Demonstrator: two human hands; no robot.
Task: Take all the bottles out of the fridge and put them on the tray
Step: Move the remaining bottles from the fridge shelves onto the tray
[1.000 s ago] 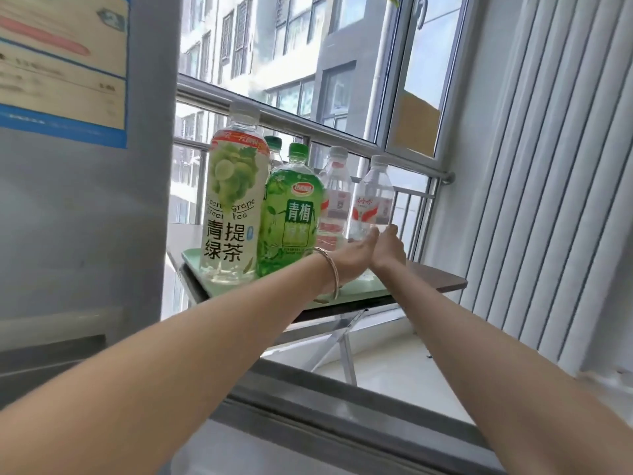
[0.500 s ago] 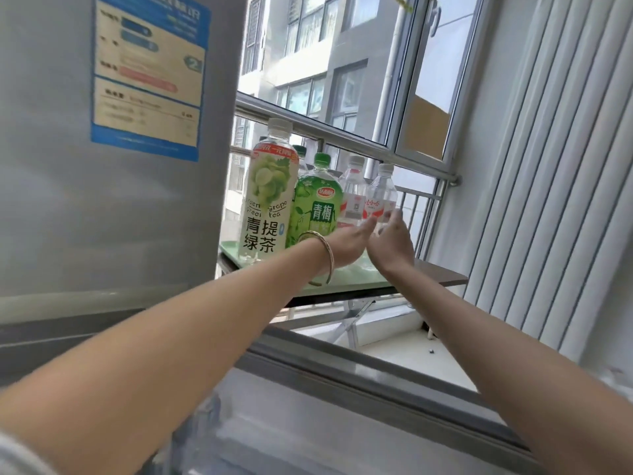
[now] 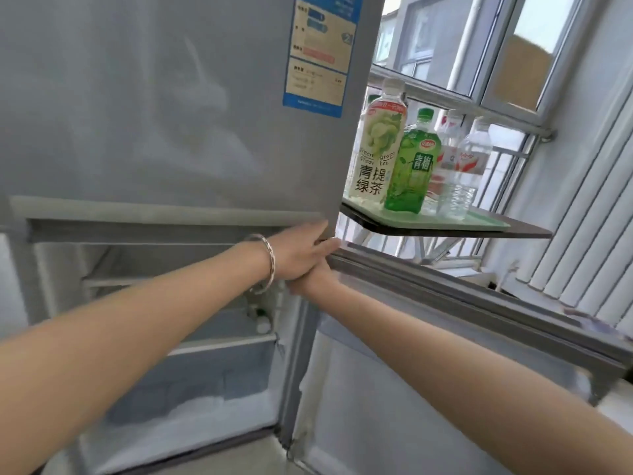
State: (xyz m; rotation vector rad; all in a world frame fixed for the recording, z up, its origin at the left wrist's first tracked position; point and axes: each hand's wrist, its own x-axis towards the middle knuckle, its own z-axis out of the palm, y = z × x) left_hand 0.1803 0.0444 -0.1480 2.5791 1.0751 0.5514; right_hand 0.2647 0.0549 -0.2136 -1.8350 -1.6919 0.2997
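Several bottles stand on the pale green tray (image 3: 479, 219) at the upper right: a tall grape green tea bottle (image 3: 376, 149), a green plum drink bottle (image 3: 412, 169) and clear water bottles (image 3: 462, 176) behind them. My left hand (image 3: 298, 252), with a bracelet on its wrist, reaches with fairly straight fingers to the top corner of the fridge's open lower door (image 3: 445, 337). Just under it is my right hand (image 3: 313, 279), mostly hidden, so its fingers cannot be read. Inside the open lower compartment (image 3: 205, 371) a white bottle cap (image 3: 263, 326) shows.
The fridge's upper door (image 3: 154, 97) is closed and carries a blue label (image 3: 318, 53). The tray sits on a small dark folding table (image 3: 445, 232) by the window (image 3: 479, 46). White vertical blinds (image 3: 582, 200) cover the right wall.
Both hands have drawn back from the bottles on the tray to the fridge's lower door corner. My view has swung left and down onto the fridge and its open lower compartment.
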